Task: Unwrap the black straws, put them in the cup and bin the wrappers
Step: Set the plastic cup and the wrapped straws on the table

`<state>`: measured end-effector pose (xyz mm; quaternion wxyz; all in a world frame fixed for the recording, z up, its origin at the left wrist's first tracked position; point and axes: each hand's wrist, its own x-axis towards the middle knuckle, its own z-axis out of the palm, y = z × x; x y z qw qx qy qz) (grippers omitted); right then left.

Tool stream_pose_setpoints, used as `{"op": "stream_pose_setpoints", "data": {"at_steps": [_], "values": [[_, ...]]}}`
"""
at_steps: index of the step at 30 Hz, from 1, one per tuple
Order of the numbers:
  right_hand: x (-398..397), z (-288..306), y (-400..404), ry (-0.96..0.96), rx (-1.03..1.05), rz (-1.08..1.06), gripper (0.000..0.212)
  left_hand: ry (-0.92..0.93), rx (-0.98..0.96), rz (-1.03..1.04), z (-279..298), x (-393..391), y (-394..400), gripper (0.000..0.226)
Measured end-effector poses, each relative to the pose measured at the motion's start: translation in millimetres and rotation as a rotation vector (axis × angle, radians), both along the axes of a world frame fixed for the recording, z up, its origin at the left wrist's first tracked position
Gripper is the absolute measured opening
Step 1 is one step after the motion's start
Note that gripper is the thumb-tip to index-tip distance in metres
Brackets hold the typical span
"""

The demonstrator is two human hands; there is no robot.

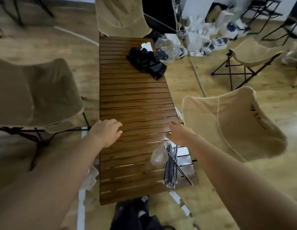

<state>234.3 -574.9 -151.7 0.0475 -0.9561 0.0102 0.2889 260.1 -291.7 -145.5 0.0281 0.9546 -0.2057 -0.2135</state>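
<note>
A bundle of wrapped black straws [171, 166] lies near the right edge of the slatted wooden table [136, 100], close to me. A clear plastic cup [158, 157] stands just left of the bundle. My left hand [108, 131] hovers over the table's left edge, fingers apart, holding nothing. My right hand [179, 134] reaches over the table just beyond the cup and straws, fingers spread and empty. Neither hand touches the straws or the cup.
A black cloth bundle [147, 63] with a white item lies at the table's far end. Beige folding chairs stand left [33, 95], right [230, 122] and beyond [121, 15]. A white perforated bin [91, 179] sits on the floor by the table's left side.
</note>
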Motion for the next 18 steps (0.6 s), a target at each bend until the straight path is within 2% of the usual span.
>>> {"op": "stream_pose_setpoints", "data": {"at_steps": [8, 11, 18], "values": [[30, -104, 28, -0.039, 0.166, -0.115, 0.061, 0.120, -0.275, 0.266, -88, 19, 13, 0.044], [18, -148, 18, -0.128, 0.172, -0.180, 0.059, 0.058, -0.380, 0.272, -128, 17, 8, 0.041], [-26, -235, -16, -0.217, 0.123, -0.327, 0.063, -0.079, -0.432, 0.315, -238, 3, 3, 0.037]]}}
